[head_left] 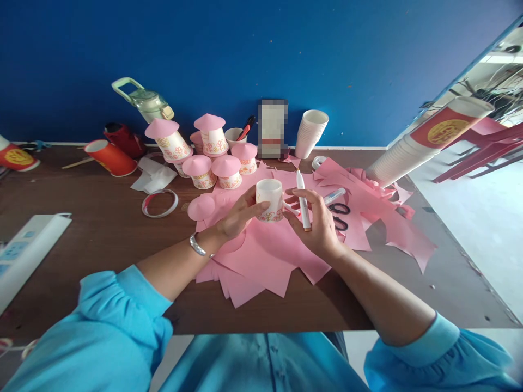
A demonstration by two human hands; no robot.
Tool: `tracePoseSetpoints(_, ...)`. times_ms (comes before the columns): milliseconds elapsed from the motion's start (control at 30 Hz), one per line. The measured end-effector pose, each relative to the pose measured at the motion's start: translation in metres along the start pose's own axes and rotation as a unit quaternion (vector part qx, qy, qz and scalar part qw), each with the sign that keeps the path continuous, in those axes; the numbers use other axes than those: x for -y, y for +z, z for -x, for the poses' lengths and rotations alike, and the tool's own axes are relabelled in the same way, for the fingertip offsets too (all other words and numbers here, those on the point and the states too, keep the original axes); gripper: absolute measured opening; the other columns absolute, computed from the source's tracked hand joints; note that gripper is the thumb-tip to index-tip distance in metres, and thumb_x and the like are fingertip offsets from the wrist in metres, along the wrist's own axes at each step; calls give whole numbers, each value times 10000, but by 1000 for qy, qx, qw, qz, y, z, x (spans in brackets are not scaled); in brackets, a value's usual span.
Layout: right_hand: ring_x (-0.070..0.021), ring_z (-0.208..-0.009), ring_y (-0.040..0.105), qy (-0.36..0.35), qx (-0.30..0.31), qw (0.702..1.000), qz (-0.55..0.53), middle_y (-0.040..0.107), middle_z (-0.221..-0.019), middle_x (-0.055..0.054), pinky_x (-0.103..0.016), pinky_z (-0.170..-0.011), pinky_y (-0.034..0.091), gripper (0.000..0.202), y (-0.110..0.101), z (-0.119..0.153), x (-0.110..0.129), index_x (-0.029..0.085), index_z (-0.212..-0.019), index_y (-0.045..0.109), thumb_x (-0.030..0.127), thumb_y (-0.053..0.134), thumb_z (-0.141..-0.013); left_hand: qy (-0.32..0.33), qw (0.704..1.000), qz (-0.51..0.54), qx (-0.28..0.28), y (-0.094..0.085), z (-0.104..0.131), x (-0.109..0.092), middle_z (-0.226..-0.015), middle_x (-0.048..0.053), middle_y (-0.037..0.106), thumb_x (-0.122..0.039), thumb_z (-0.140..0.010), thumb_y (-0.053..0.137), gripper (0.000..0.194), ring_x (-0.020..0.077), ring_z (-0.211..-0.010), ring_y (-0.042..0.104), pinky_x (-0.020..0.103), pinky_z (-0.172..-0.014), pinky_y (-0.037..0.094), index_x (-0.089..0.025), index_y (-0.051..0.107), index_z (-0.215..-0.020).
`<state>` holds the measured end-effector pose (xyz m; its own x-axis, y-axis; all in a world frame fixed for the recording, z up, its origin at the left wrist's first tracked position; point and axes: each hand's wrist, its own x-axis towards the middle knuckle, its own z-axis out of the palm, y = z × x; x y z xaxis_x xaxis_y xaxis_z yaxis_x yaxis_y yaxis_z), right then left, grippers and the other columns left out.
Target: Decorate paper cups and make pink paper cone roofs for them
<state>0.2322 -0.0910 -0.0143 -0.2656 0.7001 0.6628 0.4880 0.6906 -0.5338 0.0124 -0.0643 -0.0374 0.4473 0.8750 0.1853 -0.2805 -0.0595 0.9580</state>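
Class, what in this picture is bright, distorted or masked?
All in the head view: floor at right very bright; tall cup stack at right looks stretched and slanting, probably lens distortion; blocky pixels mask a phone-shaped rectangle; the white cup in the left hand looks fairly sharp.

Bottle (146, 102): landmark; pale green, handle on top.
Wall (229, 49): plain blue, behind bottle.
Pouch-like item (125, 140): dark red, just left of bottle.
Power strip (30, 253): white, blue sockets; nearer and left of bottle.
Stool (476, 140): pinkish red, far right of bottle, on pale floor (474, 218).
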Motion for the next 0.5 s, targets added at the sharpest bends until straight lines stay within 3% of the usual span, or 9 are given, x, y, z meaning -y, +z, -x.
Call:
tracePoseSetpoints(267, -238, -1014, 768, 19, 18, 1000, -2, 698, -1303, -114, -417, -867, 645, 474, 2, 2, -2, 281, -1366, 479, 261, 718, -957, 0, 994, 105, -16, 3, -5, -1, -1265, 71, 741, -472, -965, 692, 434, 321, -1306, 655, 517, -1130, 521, -257, 662, -1341)
tracePoseSetpoints(500, -253, -1081, 753, -23, 30, 999, 4, 689, -1309, -134, -413, -907, 638, 492, 7, 3, -3, 260, -1383, 465, 217, 703, -954, -2, 998, 50, -32, 3, -5, -2, -1238, 77, 742, -523, -945, 693, 435, 312, -1291, 661, 508, -1088, 565, -245, 671, -1279)
